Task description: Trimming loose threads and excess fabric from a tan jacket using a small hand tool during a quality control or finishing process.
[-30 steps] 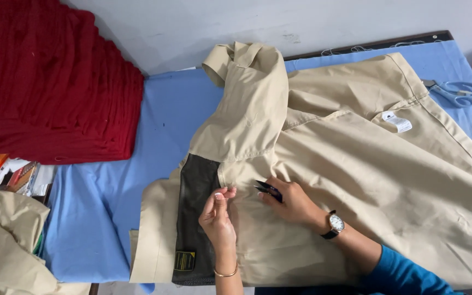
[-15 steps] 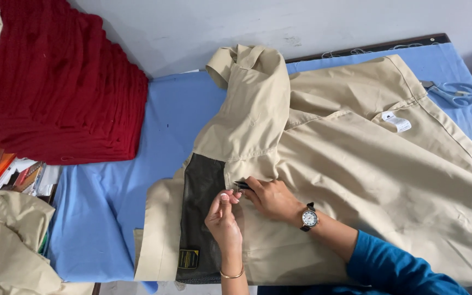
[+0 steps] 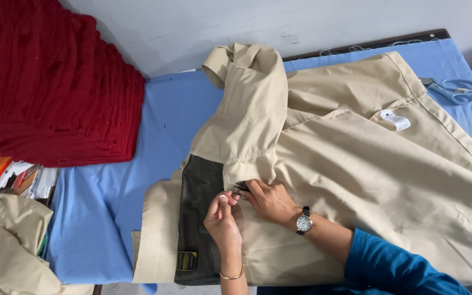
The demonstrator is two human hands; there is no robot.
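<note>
Beige cotton work shirt (image 3: 356, 180) lies spread over the blue-covered counter (image 3: 105, 202), one sleeve folded across its front beside a dark grey fabric panel (image 3: 198, 218). Head view: the left hand (image 3: 224, 223) pinches the cloth at the panel's edge, fingers closed on it; the right hand (image 3: 270, 201), wearing a wristwatch (image 3: 303, 223), presses a small dark tool (image 3: 241, 187) to the same seam, fingers closed around it. Work appears under way at this spot. Blue-handled scissors (image 3: 457, 90) lie unused at the far corner, and a stack of folded red garments (image 3: 50, 87) stands well apart.
</note>
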